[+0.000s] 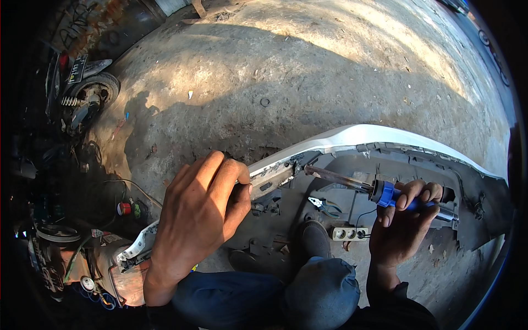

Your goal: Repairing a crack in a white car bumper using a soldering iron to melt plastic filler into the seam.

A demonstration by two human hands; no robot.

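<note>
A long, curved white bumper [352,133] with a dark inner side stretches across in front of me. My left hand [201,206] is closed at its upper edge, thumb and fingers pinched together there; whether something small is also between them is hidden. In my right hand [404,231] is a soldering iron [385,193] with a blue handle and a long metal shaft. Its tip points left, close to the grey, scuffed inner edge of the bumper, right of my left hand. Whether the tip touches that edge I cannot tell.
Pliers [322,206] and a white power strip [350,234] with a dark cable lie below the iron, near my shoe [314,240]. A motorcycle wheel [99,91] stands at the far left. At the lower left is an orange-brown machine [124,283], with a red can [124,208] nearby.
</note>
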